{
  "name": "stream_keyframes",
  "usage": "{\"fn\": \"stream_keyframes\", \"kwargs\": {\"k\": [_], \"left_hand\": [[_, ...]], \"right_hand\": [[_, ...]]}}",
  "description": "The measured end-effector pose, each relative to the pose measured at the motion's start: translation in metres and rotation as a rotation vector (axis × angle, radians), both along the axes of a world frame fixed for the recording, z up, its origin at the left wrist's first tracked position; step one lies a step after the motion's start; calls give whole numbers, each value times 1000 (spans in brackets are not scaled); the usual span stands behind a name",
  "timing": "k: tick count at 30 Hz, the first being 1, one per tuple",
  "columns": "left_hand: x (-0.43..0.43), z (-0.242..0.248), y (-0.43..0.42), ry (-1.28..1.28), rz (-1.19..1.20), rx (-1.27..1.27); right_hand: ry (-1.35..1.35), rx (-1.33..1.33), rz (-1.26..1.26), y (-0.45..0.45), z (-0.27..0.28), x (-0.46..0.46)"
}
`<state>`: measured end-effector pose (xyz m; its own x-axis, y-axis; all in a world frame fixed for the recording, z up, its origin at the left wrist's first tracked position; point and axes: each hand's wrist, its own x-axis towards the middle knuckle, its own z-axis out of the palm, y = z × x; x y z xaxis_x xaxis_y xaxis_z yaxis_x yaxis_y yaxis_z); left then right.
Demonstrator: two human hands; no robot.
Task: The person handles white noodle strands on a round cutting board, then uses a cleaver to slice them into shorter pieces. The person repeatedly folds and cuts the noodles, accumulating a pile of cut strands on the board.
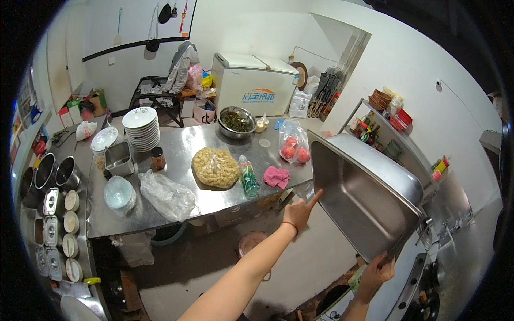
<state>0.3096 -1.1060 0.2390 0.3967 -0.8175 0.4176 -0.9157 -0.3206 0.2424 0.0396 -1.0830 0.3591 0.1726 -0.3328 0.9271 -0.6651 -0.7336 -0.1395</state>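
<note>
A large, deep rectangular stainless-steel container (347, 200) is tilted on its side at the right, its hollow towards me. My right hand (377, 273) grips its lower edge near the bottom corner. At its left edge is my left hand (298, 214), a cord round the wrist. One finger of that hand reaches the rim while the others are curled; whether they bear any weight is hard to see. Nearest to my left hand on the steel table (176, 150) are a pink cloth (277, 177), a green-labelled bottle (249, 178) and a clear bag of red fruit (295, 148).
A bag of pale yellow pieces (215, 167), a bowl of dark greens (237, 122) and a stack of white plates (141, 128) stand on the table. Lidded metal pans (52, 230) line the left counter. A chest freezer (255, 86) and a wall shelf (395, 128) stand beyond.
</note>
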Motion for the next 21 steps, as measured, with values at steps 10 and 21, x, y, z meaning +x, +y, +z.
{"fn": "stream_keyframes", "kwargs": {"k": [10,21], "left_hand": [[-34,-18,-11,377,80,-228],[-26,-23,25,615,54,421]], "right_hand": [[2,92,33,4,-11,3],[-143,-48,-12,20,-6,17]]}}
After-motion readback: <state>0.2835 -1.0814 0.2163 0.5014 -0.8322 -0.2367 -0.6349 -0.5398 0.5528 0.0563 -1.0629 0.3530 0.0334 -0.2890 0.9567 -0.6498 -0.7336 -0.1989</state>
